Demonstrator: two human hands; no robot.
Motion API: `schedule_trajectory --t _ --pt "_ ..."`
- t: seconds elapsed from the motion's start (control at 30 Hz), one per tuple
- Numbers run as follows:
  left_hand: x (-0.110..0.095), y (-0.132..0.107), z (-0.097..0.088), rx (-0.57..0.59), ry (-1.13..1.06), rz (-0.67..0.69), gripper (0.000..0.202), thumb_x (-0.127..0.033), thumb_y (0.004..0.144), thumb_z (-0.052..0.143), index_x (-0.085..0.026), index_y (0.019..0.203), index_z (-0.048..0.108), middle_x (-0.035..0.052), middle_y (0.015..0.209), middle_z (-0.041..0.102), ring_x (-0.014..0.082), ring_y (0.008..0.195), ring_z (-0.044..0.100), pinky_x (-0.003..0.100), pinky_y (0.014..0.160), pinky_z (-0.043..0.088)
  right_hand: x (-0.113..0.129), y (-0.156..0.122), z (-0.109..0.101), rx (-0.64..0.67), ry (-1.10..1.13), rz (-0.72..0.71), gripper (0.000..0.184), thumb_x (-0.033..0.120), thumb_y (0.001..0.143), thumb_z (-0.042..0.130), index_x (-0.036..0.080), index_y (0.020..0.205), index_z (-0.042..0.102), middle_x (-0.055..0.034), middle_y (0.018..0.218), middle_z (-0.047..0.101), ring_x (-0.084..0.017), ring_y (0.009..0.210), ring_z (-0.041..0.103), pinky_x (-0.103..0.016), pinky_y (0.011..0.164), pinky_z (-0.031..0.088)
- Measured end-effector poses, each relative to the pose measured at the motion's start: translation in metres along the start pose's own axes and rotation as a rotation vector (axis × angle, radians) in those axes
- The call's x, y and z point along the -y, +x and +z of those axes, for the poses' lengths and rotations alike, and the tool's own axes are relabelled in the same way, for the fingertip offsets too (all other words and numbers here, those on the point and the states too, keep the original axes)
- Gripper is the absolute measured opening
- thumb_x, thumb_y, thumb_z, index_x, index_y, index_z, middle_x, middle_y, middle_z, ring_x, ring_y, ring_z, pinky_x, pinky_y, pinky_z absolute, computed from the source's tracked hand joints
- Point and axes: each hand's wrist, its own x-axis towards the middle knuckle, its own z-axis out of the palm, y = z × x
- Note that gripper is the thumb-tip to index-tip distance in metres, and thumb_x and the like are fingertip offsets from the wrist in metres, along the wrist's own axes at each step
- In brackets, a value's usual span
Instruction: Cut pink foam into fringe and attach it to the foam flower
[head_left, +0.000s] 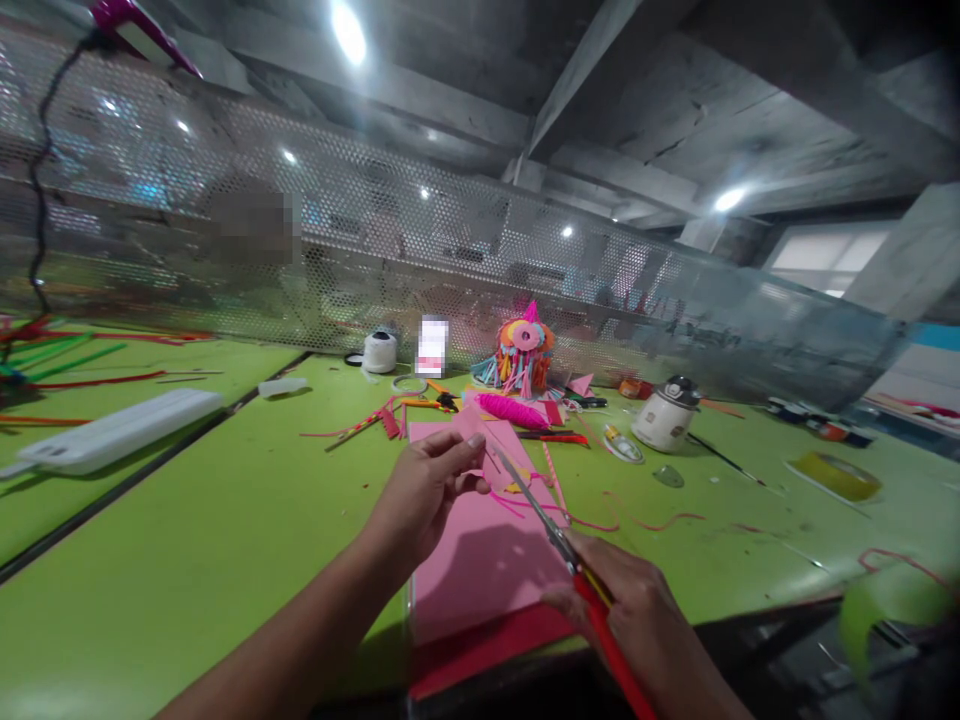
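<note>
My right hand [637,600] is wrapped round a pair of red-handled scissors [544,515], whose blades point up and to the left. My left hand [431,490] pinches a small piece of pink paper [474,422] between thumb and fingers, close to the blade tips. Whether the blades touch that piece I cannot tell. Below both hands lies a large pink paper sheet [465,585], with a darker red sheet [480,650] showing under its near edge. Thin pink strips [592,523] and yellow scraps [517,482] are scattered beside the blades.
Behind the paper stand a fringed colourful paper craft [525,350], a bright pink yarn bundle [514,410] and a lit phone [432,346]. A white glue pot [666,415] and yellow tape roll [836,475] sit right; a white power strip [124,425] lies left. Perforated metal screen [337,240] behind.
</note>
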Motion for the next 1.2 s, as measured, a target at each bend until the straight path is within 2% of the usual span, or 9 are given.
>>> schedule_trajectory --t 0.1,0.27,0.5,0.87,1.1,1.2 --pt "0.000 0.000 -0.001 -0.002 -0.004 0.010 0.014 -0.023 0.068 0.069 -0.013 0.064 0.061 -0.0004 0.062 0.051 0.0077 0.053 0.048 0.023 0.051 0.046 -0.002 -0.001 0.000 -0.003 -0.009 0.014 0.009 0.026 0.076 0.062 0.017 0.080 0.060 -0.0024 0.070 0.061 -0.015 0.065 0.056 -0.024 0.065 0.047" --pt "0.002 0.001 0.000 -0.016 0.044 0.023 0.014 -0.024 0.066 0.070 -0.012 0.064 0.062 0.0012 0.064 0.053 0.0086 0.055 0.049 0.023 0.051 0.046 -0.004 -0.001 0.000 0.002 -0.039 0.012 0.026 0.029 0.074 0.065 0.017 0.096 0.060 -0.0032 0.072 0.061 -0.018 0.068 0.058 -0.026 0.071 0.047" --pt "0.006 -0.001 0.003 0.000 0.073 0.027 0.015 -0.025 0.069 0.068 -0.012 0.066 0.062 0.0018 0.066 0.055 0.0096 0.056 0.051 0.024 0.052 0.047 -0.005 0.005 0.002 -0.032 -0.055 0.003 0.029 0.031 0.078 0.059 0.016 0.103 0.059 -0.0047 0.072 0.060 -0.018 0.067 0.058 -0.027 0.072 0.048" --pt "0.004 -0.001 0.003 -0.017 0.053 0.018 0.016 -0.026 0.067 0.070 -0.012 0.065 0.062 0.0014 0.064 0.054 0.0094 0.056 0.050 0.024 0.054 0.047 -0.020 0.004 0.017 -0.093 -0.008 -0.127 0.027 0.038 0.080 0.055 0.017 0.096 0.061 -0.0029 0.063 0.059 -0.017 0.064 0.059 -0.023 0.062 0.050" --pt "0.006 -0.001 0.003 0.029 0.092 0.033 0.012 -0.023 0.069 0.067 -0.012 0.068 0.063 0.0009 0.065 0.054 0.0093 0.058 0.050 0.024 0.057 0.046 -0.012 0.007 0.010 -0.071 -0.042 -0.061 0.029 0.035 0.076 0.062 0.017 0.098 0.060 -0.0036 0.067 0.059 -0.020 0.070 0.060 -0.028 0.071 0.050" --pt "0.007 -0.003 0.005 0.062 0.106 0.028 0.011 -0.022 0.070 0.066 -0.012 0.069 0.064 0.0016 0.065 0.054 0.0093 0.057 0.049 0.024 0.056 0.045 -0.005 0.011 0.006 -0.062 -0.026 -0.035 0.022 0.033 0.075 0.062 0.018 0.091 0.061 -0.0037 0.068 0.059 -0.021 0.075 0.061 -0.029 0.074 0.050"
